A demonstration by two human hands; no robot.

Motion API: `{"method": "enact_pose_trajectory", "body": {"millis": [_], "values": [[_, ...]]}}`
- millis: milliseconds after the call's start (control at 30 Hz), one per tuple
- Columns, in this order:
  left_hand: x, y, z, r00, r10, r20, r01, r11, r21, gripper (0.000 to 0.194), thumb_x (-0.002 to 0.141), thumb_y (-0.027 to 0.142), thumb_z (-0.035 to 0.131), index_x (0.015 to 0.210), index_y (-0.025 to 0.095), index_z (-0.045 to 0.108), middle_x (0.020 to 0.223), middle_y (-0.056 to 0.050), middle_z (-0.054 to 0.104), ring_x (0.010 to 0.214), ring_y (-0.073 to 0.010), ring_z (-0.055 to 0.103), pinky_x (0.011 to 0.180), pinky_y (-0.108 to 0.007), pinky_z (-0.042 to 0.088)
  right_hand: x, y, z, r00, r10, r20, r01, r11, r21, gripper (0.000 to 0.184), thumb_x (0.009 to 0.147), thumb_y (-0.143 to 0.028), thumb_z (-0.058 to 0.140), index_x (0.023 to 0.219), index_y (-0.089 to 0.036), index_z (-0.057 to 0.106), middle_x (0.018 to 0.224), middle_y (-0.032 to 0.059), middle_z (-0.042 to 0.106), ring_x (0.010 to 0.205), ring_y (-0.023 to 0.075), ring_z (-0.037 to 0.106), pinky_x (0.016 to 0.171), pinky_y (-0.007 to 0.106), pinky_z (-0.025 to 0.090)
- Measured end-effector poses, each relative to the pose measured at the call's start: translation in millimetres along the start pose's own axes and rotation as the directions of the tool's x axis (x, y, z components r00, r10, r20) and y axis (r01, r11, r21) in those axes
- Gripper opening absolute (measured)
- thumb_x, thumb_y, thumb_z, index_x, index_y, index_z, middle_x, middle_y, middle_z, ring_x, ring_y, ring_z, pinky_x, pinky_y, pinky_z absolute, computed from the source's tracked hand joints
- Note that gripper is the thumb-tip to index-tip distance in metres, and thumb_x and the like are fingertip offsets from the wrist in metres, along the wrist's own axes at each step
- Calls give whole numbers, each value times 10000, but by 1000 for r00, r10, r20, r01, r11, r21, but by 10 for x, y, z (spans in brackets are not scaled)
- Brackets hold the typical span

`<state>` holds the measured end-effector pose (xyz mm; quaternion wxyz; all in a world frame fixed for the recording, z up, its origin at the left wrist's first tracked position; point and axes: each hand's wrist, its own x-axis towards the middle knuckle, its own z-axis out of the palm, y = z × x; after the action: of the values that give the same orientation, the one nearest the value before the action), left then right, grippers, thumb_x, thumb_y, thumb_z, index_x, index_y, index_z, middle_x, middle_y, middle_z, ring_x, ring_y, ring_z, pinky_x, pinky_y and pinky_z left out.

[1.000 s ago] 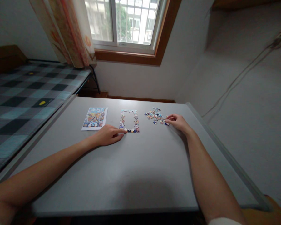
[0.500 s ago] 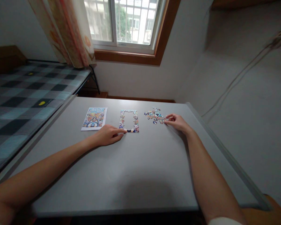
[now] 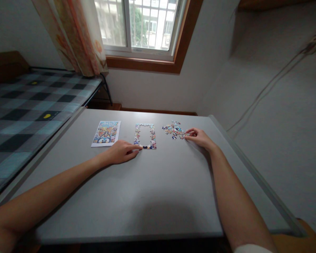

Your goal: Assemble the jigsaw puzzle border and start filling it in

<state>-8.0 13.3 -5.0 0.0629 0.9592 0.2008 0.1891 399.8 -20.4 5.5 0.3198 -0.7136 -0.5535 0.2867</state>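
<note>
A jigsaw puzzle border point(image 3: 153, 137), joined into an upright rectangle with a bare middle, lies on the table. My left hand point(image 3: 122, 151) rests at its lower left corner, index finger stretched out onto the bottom edge, other fingers loosely bent and holding nothing. To the right is a heap of loose puzzle pieces point(image 3: 173, 130). At the heap's right edge is my right hand point(image 3: 199, 137), thumb and fingers curved with a small gap between the tips, touching the outermost pieces. A printed reference picture point(image 3: 105, 133) with a blue cartoon figure lies left of the border.
The light grey table point(image 3: 147, 196) has a raised rim along its right side. A bed with a checked cover point(image 3: 42, 95) stands to the left. Behind the table are a barred window point(image 3: 147, 24) and a curtain point(image 3: 76, 35). Cables point(image 3: 265, 88) run down the right wall.
</note>
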Motion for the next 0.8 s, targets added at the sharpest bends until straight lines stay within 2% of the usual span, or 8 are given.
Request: {"method": "enact_pose_trajectory", "body": {"millis": [200, 367, 433, 600, 800], "values": [[-5, 4, 0, 1000, 3, -8, -3, 1000, -16, 322, 962, 315, 490, 1133, 199, 738, 624, -9, 686, 520, -83, 583, 531, -185, 358, 17, 39, 17, 999, -17, -51, 15, 999, -41, 339, 614, -400, 720, 856, -170, 659, 644, -30, 557, 619, 118, 497, 620, 258, 403], [-14, -12, 21, 1000, 0, -9, -1, 1000, -8, 329, 965, 324, 486, 1146, 207, 735, 632, -7, 690, 526, -83, 589, 530, -182, 361, 55, -5, 77, 963, -33, -267, 29, 999, -22, 206, 692, -346, 655, 788, -163, 656, 710, 27, 623, 657, 137, 546, 650, 268, 440], [-15, -18, 25, 1000, 8, -8, -8, 1000, -7, 331, 967, 325, 484, 1152, 208, 732, 637, -7, 691, 534, -83, 593, 532, -180, 365, 57, -54, 125, 951, -91, -296, 83, 996, -40, 182, 713, -324, 634, 789, -162, 666, 714, 29, 627, 654, 138, 547, 655, 271, 448], [-16, -16, 17, 1000, 11, -8, -11, 1000, -6, 317, 962, 316, 501, 1155, 210, 730, 640, -6, 692, 534, -83, 590, 536, -181, 358, 6, -165, 277, 951, -264, -162, 229, 951, -208, 177, 754, -276, 623, 819, -173, 751, 816, 40, 631, 663, 122, 543, 738, 287, 476], [-13, -4, 9, 1000, 10, -11, -10, 1000, 0, 319, 963, 311, 497, 1152, 204, 731, 620, -7, 682, 539, -86, 597, 536, -184, 356, -21, -169, 363, 944, -318, -84, 286, 920, -269, 209, 808, -291, 628, 894, -207, 800, 887, 50, 611, 732, 133, 568, 791, 294, 486]]}}
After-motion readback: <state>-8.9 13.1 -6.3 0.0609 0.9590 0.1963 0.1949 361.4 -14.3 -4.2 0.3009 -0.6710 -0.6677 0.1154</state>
